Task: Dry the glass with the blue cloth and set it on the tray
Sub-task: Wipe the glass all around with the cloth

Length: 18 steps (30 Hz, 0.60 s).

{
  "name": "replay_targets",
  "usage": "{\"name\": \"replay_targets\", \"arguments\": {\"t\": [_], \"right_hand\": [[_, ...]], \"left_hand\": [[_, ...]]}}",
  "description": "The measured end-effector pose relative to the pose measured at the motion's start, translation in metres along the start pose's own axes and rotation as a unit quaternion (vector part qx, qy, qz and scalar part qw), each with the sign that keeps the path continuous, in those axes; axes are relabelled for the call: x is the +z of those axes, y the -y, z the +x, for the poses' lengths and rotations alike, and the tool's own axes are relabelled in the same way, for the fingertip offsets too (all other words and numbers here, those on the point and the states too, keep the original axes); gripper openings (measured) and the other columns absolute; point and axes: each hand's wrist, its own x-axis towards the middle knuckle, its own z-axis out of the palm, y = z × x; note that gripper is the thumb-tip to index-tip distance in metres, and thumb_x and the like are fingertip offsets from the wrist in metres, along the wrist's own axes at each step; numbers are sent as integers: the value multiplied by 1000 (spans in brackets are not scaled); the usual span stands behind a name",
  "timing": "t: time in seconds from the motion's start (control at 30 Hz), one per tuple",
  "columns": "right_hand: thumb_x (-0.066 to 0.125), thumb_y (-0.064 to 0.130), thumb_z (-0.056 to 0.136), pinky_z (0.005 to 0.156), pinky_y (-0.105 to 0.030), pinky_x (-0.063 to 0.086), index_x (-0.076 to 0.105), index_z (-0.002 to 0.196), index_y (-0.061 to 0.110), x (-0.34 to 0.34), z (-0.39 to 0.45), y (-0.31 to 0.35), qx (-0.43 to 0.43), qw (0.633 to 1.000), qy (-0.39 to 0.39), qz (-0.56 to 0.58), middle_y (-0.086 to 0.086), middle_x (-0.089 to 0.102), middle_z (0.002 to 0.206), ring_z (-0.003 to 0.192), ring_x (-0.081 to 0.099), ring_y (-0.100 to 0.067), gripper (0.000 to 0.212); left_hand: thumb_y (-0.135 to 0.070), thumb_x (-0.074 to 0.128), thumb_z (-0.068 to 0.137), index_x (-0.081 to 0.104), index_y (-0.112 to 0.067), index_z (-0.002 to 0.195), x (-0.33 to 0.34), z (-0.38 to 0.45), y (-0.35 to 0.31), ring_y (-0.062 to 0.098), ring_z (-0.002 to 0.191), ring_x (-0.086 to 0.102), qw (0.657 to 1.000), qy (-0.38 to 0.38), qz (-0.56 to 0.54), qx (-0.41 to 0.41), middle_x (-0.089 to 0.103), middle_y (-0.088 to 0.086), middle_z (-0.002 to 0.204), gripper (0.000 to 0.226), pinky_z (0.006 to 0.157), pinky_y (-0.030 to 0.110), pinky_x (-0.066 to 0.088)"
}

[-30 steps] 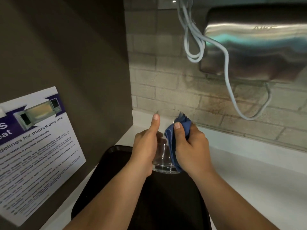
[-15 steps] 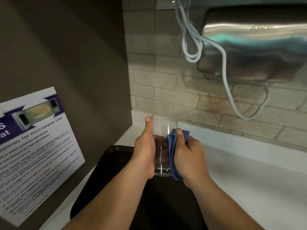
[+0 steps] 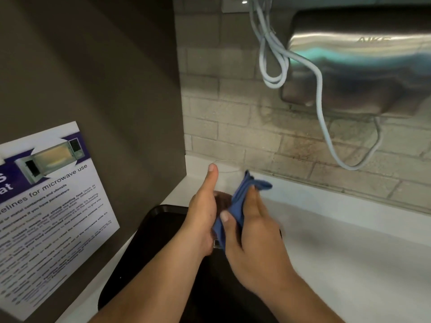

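Observation:
A clear glass [image 3: 227,176] is held upright above the black tray [image 3: 149,231]. My left hand [image 3: 201,217] grips its left side, thumb pointing up along the wall near the rim. My right hand [image 3: 251,234] presses the blue cloth [image 3: 238,206] against the right side of the glass, with fingers stretched along it and the thumb on the cloth's lower part. One corner of the cloth sticks out to the right. The lower half of the glass is mostly hidden by both hands and the cloth.
The tray lies on a white counter [image 3: 349,252] against a tiled wall. A grey panel with a microwave notice [image 3: 46,206] stands at the left. A steel hand dryer [image 3: 361,66] with a looped white cable [image 3: 319,94] hangs above right.
My right hand has shifted on the cloth, fingers now stretched out along the glass, and a cloth corner has flipped out to the right. My left hand keeps its grip.

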Motion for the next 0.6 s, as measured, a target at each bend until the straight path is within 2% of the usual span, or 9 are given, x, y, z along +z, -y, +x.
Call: {"name": "replay_targets", "arguments": {"t": [0.03,0.1,0.2,0.23,0.3,0.37,0.47,0.53,0.6], "right_hand": [[34,52,94,83,-15,50,44,136,18,-2,10,-1,-3,1000,-20,22,7,62,112,93,61,-1,55],[44,40,98,65,-12,48,59,105,18,-8,33,-7,49,995,-34,86,4,67,86,74,63,0,28],[38,50,98,71,-45,56,64,84,2,-10,48,-23,199,953,10,230,-19,70,74,71,69,-28,56],[38,52,97,71,-47,57,65,83,1,-9,43,-23,215,946,28,241,-16,71,72,69,69,-30,59],[40,48,97,57,-26,55,63,74,15,-3,24,-19,168,964,35,201,4,71,63,55,67,-12,47],[43,42,97,49,-7,43,57,75,27,2,7,-14,76,988,7,132,11,65,60,57,64,1,30],[45,38,96,55,-2,40,57,93,23,4,13,-11,-3,996,-28,90,15,60,69,67,61,5,19],[48,37,97,54,-2,39,57,88,25,-1,32,-12,24,994,-43,98,14,60,70,67,60,7,17],[47,44,97,52,-8,39,57,75,25,-4,52,-17,102,983,-54,142,10,61,63,62,61,4,30]], "left_hand": [[-89,66,65,87,-16,112,0,0,2,35,103,84,1000,21,5,8,87,16,110,90,97,48,62],[-90,65,70,90,-22,108,-2,-1,2,32,106,84,998,55,7,29,86,15,116,82,94,48,62],[-92,63,72,90,-19,107,-2,2,-8,39,110,82,997,59,7,55,84,19,121,86,103,57,60],[-94,63,70,89,-15,110,-2,4,-12,40,110,81,998,39,11,57,84,20,120,92,103,59,60],[-98,61,67,84,-7,110,-2,10,-18,39,98,82,998,-16,18,51,86,19,106,104,95,55,64],[-100,59,66,83,-5,103,-4,15,-20,37,91,81,998,-41,27,47,86,17,92,105,92,51,65],[-94,66,68,91,-15,101,-6,15,-15,34,101,84,999,19,16,29,88,16,105,89,92,45,66],[-89,68,71,92,-23,99,-5,12,-11,28,101,85,997,68,28,27,88,12,111,76,85,40,66],[-89,69,70,91,-23,105,-4,9,-11,32,105,84,995,89,25,22,86,14,116,78,89,46,66]]}}
